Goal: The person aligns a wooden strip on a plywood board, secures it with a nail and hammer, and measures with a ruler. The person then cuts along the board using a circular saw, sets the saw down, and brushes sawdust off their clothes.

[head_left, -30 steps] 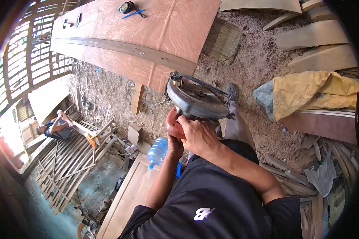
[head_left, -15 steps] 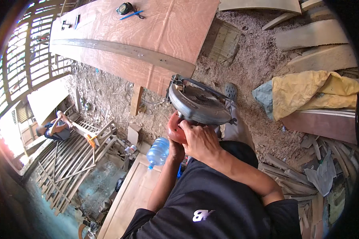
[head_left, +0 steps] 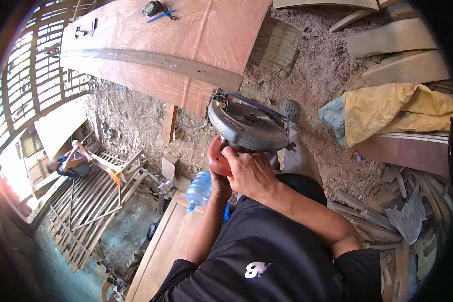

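Observation:
A grey circular saw (head_left: 247, 125) with a red-brown handle is held up in front of my chest, blade guard facing up. My right hand (head_left: 250, 172) wraps over the handle from the right. My left hand (head_left: 219, 182) sits under the handle, mostly hidden behind the right hand and the saw body, and appears to grip it too. Beyond the saw lies a large brown plywood sheet (head_left: 186, 45) with a long wooden batten (head_left: 156, 60) across it.
A tape measure (head_left: 151, 7) and blue pen (head_left: 161, 16) lie on the sheet's far end. A clear water bottle (head_left: 199, 189) stands below left. Yellow cloth (head_left: 387, 108) covers boards at right. Another person (head_left: 68, 163) crouches by wooden frames at left. Sawdust covers the ground.
The saw has lifted slightly and shifted a little to the right with both hands on it. The view has barely moved.

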